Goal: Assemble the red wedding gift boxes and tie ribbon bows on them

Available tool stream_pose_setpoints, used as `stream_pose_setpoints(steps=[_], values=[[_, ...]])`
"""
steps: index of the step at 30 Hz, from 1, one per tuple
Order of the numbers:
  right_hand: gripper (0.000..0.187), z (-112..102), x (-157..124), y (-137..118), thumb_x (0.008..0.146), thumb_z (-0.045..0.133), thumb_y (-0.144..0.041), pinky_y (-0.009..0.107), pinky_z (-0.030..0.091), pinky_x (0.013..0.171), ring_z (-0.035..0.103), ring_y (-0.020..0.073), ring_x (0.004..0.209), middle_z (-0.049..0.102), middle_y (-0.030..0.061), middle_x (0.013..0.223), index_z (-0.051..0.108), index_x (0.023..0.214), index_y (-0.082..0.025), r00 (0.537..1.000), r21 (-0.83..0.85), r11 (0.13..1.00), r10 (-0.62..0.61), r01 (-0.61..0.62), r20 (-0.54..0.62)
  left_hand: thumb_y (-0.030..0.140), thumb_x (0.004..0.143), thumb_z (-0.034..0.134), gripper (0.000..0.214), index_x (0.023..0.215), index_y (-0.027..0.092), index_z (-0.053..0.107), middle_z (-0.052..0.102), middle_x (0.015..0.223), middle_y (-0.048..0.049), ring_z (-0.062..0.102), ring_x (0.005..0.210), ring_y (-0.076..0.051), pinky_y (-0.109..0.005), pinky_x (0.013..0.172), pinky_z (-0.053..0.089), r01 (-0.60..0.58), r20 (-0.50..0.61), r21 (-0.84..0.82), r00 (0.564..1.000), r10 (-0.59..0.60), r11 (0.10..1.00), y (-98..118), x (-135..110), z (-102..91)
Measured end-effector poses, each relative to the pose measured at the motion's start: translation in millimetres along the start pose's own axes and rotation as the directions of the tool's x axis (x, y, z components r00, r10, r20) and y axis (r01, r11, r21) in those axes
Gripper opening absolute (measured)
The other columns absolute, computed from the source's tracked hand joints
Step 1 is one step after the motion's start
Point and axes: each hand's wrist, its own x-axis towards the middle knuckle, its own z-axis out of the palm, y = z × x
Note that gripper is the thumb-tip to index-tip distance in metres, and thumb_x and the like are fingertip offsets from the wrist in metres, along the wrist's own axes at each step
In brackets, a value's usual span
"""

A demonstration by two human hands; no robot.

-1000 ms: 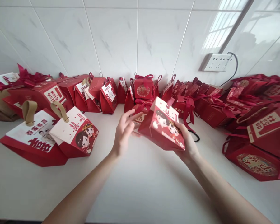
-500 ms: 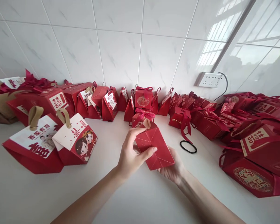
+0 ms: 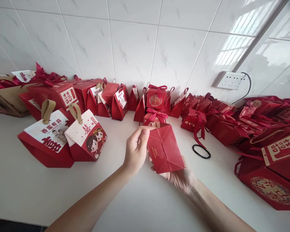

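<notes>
A small red paper gift box [image 3: 166, 150], creased across its side and printed with small gold lettering, is held in the air at the middle of the head view. My left hand [image 3: 136, 150] is closed at its upper left edge, thumb against the fingers. Beneath and behind the lower right part, my right hand [image 3: 180, 176] supports the box; most of its fingers are hidden. Just beyond stand two ribbon-tied red boxes [image 3: 156, 98], one above the other. A black elastic loop [image 3: 201, 151] lies on the white tabletop to the right.
Two red-and-white boxes with tan handles, one with a printed couple [image 3: 48, 135] and one with cartoon figures [image 3: 85, 135], stand left. Several red boxes line the tiled wall [image 3: 132, 48]. Larger red boxes [image 3: 268, 180] crowd the right, below a power strip [image 3: 229, 80].
My left thumb has moved off the box's face up to its left edge, uncovering the gold lettering. The box has turned slightly. The whole view has shifted, with the surroundings now further right.
</notes>
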Motion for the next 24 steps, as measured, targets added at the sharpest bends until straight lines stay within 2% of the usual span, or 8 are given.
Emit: stream_pose_setpoints(steps=[3, 6, 8, 9, 11, 15, 19, 24], values=[[0.026, -3.0, -0.5, -0.2, 0.085, 0.056, -0.030, 0.030, 0.059, 0.073, 0.069, 0.0192, 0.086, 0.069, 0.0098, 0.100, 0.060, 0.106, -0.015, 1.000, 0.006, 1.000, -0.012, 0.012, 0.012, 0.044, 0.085, 0.056, 0.033, 0.112, 0.026, 0.054, 0.059, 0.068, 0.0018, 0.049, 0.043, -0.011, -0.022, 0.036, 0.037, 0.046, 0.110, -0.076, 0.993, -0.038, 0.996, -1.3, -2.6, 2.5], [0.031, -5.1, -0.7, 0.3, 0.084, 0.058, -0.033, 0.027, 0.060, 0.069, 0.070, 0.0195, 0.083, 0.070, 0.0101, 0.095, 0.059, 0.109, -0.014, 1.000, 0.026, 1.000, 0.005, -0.005, 0.001, 0.031, 0.077, 0.067, 0.048, 0.120, 0.027, 0.046, 0.064, 0.094, -0.0047, 0.062, 0.074, -0.018, -0.020, 0.047, 0.048, 0.006, 0.178, -0.130, 0.984, 0.018, 0.991, -2.1, -4.7, 4.6], [0.030, -5.9, -0.4, 1.1, 0.084, 0.059, -0.032, 0.025, 0.060, 0.068, 0.070, 0.0185, 0.080, 0.071, 0.0084, 0.092, 0.059, 0.109, -0.016, 1.000, 0.046, 0.999, -0.003, 0.003, -0.006, 0.025, 0.075, 0.069, 0.051, 0.121, 0.027, 0.047, 0.062, 0.100, -0.0068, 0.061, 0.088, -0.021, -0.021, 0.056, 0.052, -0.026, 0.205, -0.154, 0.977, 0.057, 0.988, -2.7, -5.1, 4.8], [0.028, -5.9, -0.1, 1.6, 0.084, 0.059, -0.030, 0.024, 0.059, 0.068, 0.070, 0.0177, 0.079, 0.071, 0.0073, 0.090, 0.060, 0.109, -0.016, 1.000, 0.056, 0.998, -0.011, 0.011, 0.002, 0.024, 0.075, 0.069, 0.051, 0.121, 0.026, 0.048, 0.061, 0.100, -0.0067, 0.062, 0.087, -0.020, -0.020, 0.055, 0.053, -0.029, 0.212, -0.156, 0.975, 0.062, 0.987, -3.0, -5.0, 4.6], [0.025, -5.1, 0.4, 2.5, 0.085, 0.059, -0.029, 0.023, 0.059, 0.067, 0.070, 0.0165, 0.075, 0.072, 0.0059, 0.087, 0.062, 0.106, -0.017, 0.999, 0.073, 0.997, -0.027, 0.023, 0.046, 0.026, 0.076, 0.068, 0.045, 0.118, 0.025, 0.051, 0.060, 0.093, -0.0046, 0.061, 0.070, -0.015, -0.018, 0.045, 0.050, -0.044, 0.204, -0.157, 0.976, 0.076, 0.987, -3.8, -4.1, 3.8], [0.022, -0.9, 1.2, 1.8, 0.084, 0.058, -0.029, 0.023, 0.059, 0.069, 0.069, 0.0153, 0.075, 0.072, 0.0067, 0.088, 0.064, 0.100, -0.015, 0.991, 0.064, 0.998, -0.018, 0.010, 0.135, 0.033, 0.086, 0.057, 0.026, 0.108, 0.021, 0.057, 0.050, 0.063, 0.0044, 0.051, 0.042, -0.007, -0.014, 0.031, 0.041, -0.114, 0.142, -0.136, 0.981, 0.133, 0.984, -4.5, -0.8, 1.5], [0.026, 3.4, 1.0, -1.4, 0.083, 0.061, -0.029, 0.023, 0.058, 0.078, 0.068, 0.0147, 0.086, 0.071, 0.0070, 0.097, 0.063, 0.105, -0.016, 0.989, 0.050, 0.999, -0.011, 0.004, 0.147, 0.039, 0.091, 0.048, 0.027, 0.105, 0.020, 0.061, 0.045, 0.054, 0.0064, 0.050, 0.038, -0.008, -0.014, 0.028, 0.041, -0.115, 0.100, -0.085, 0.987, 0.123, 0.990, -4.2, 1.7, -0.2], [0.027, 1.9, 1.4, 0.1, 0.080, 0.063, -0.030, 0.021, 0.057, 0.077, 0.068, 0.0141, 0.085, 0.071, 0.0058, 0.095, 0.063, 0.103, -0.016, 0.991, 0.075, 0.997, 0.014, -0.024, 0.134, 0.040, 0.091, 0.047, 0.029, 0.109, 0.021, 0.060, 0.046, 0.055, 0.0060, 0.052, 0.040, -0.008, -0.017, 0.031, 0.044, -0.128, 0.110, -0.060, 0.985, 0.134, 0.990, -4.8, 2.0, -0.3]])
